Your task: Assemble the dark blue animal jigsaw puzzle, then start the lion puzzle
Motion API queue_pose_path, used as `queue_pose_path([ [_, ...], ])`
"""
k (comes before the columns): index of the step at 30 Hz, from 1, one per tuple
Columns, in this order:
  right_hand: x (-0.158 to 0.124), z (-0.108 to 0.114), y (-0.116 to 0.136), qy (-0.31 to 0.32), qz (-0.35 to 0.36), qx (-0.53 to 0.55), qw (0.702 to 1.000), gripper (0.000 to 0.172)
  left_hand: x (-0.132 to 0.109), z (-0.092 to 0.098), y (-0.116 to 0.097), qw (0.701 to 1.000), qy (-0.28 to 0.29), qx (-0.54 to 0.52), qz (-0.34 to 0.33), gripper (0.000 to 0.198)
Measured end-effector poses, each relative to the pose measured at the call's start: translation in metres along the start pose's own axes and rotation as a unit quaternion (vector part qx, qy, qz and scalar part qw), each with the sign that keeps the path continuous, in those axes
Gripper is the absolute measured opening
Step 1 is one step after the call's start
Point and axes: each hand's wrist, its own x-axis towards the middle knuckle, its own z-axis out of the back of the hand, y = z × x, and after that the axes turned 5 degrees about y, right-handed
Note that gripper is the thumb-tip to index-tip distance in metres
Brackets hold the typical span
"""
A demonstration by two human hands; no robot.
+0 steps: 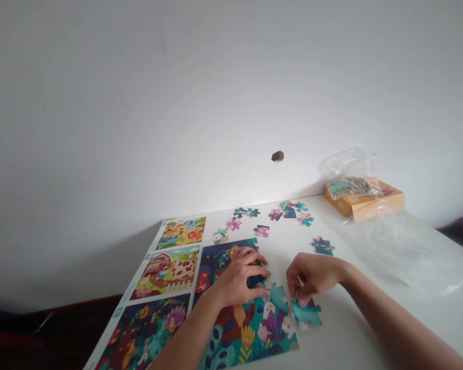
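My left hand lies over a partly assembled jigsaw puzzle, its fingers curled around a dark blue puzzle piece. My right hand is bent downward to the right of the puzzle. Its fingertips touch the top of a teal puzzle piece, though the grip is hard to judge. Another teal piece adjoins the puzzle's upper right side. Several loose pieces lie farther back on the white table.
A printed sheet of puzzle pictures lies left of my hands. An orange box with a plastic bag stands at the back right. A clear plastic sheet lies to the right, and a white wall rises behind the table.
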Motion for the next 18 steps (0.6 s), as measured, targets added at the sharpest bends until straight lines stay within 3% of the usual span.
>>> queue_pose_path([
  [4, 0.007, -0.004, 0.001, 0.0, -0.005, -0.013, 1.0, 0.026, 0.0, 0.001, 0.0, 1.0, 0.004, 0.001, 0.003, 0.034],
  [9, 0.01, -0.003, -0.003, -0.044, -0.011, 0.0, 0.999, 0.019, 0.0, 0.001, 0.0, 1.0, 0.005, -0.001, 0.001, 0.032],
  [18, 0.013, -0.004, -0.007, -0.086, -0.018, -0.062, 0.994, 0.022, 0.0, 0.0, 0.001, 1.0, 0.005, 0.001, -0.006, 0.032],
])
